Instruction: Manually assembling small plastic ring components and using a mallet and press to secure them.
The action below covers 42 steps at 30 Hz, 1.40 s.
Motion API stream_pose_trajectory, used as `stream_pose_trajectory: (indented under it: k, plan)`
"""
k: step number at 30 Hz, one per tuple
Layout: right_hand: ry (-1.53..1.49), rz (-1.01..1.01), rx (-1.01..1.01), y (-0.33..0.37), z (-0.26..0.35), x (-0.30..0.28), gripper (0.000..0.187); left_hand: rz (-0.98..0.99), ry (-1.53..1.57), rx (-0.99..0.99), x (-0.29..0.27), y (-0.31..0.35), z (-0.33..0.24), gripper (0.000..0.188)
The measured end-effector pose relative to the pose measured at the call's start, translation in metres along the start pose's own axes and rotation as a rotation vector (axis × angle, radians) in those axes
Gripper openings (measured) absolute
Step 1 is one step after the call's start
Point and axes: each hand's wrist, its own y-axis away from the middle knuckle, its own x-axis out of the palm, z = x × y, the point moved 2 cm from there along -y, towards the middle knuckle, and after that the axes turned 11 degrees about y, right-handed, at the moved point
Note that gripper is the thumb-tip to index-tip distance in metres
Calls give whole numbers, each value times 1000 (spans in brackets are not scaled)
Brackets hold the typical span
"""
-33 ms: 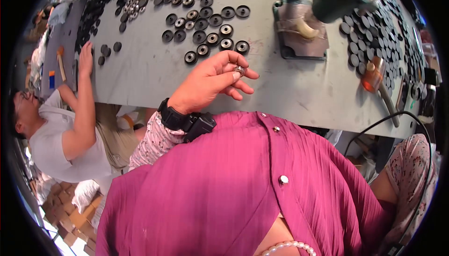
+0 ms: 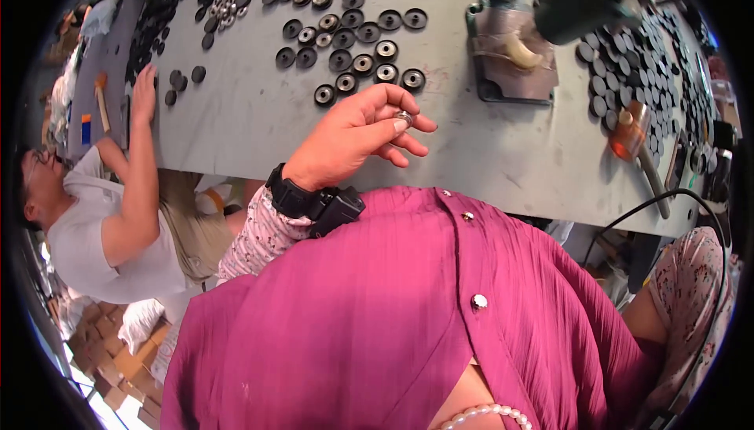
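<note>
My left hand [image 2: 357, 133] hovers over the near edge of the grey table, palm turned partly inward. Its thumb and forefinger pinch a small shiny metal ring [image 2: 404, 117], with the other fingers loosely curled. Just beyond the knuckles lie several round black cups, some with metal rings set inside, such as a filled cup [image 2: 386, 73] and a cup without a ring [image 2: 340, 59]. A pile of loose metal rings [image 2: 228, 2] is farther back on the left. My right hand is out of view.
A dark green press [image 2: 514, 57] with a yellowish curved piece on its base stands at the back right. Many black discs [image 2: 620, 65] and an amber-headed mallet [image 2: 630, 131] lie beside it. A black cable [image 2: 667, 193] curves at right. A co-worker's arm [image 2: 141, 139] reaches in at left.
The view has shifted slightly, so the table and its parts sit a little differently in the picture. My left hand keeps its pinch on the metal ring.
</note>
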Motion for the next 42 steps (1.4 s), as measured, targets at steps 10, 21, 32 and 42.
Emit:
stream_pose_trajectory:
  k: [10, 21, 32, 42]
  plan:
    - [65, 22, -22, -57, -45, 27, 15, -297, -75, 283, -76, 3, -24, 26]
    - [119, 59, -125, -92, -81, 47, 15, -540, -22, 403, -150, -13, -61, 16]
    - [101, 97, -249, -115, -129, 53, 15, -785, -581, 476, -190, -54, -99, 29]
    - [149, 140, -451, -125, -151, 93, 16, -933, -966, 534, -225, -60, -111, 35]
